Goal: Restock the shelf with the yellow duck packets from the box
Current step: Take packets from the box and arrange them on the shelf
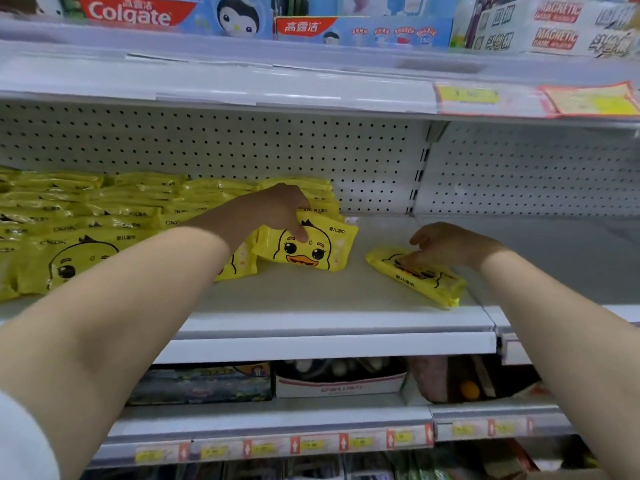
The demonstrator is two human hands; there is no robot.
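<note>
Shelving first: white metal shelf (311, 299) with a pegboard back (242, 143), middle tier of the rack. Whole left half piled with yellow duck packets (86, 209), several layers high, duck faces showing in the front row. Toothpaste boxes (131, 12) and magnetic game boxes (554, 26) up on the tier above, mixed boxes (339, 382) on the tier below. Bare left forearm (121, 306) and right forearm (554, 323) in from the bottom corners, bit of white sleeve (20, 438) at lower left.

Left hand (280, 209) clamped on a standing packet (311, 249) at the right end of the pile: thumb on the duck's forehead, fingers curled over the top edge, packet upright with a slight tilt, touching its neighbour.

Right hand (446, 244) off to the right, fingers fairly straight, laid on top of a flat packet (426, 280), not wrapped round it. Flat packet lying near the shelf's front right corner, apart from the pile.

Smallest bits: yellow price tags (311, 445) along the lower rail.
</note>
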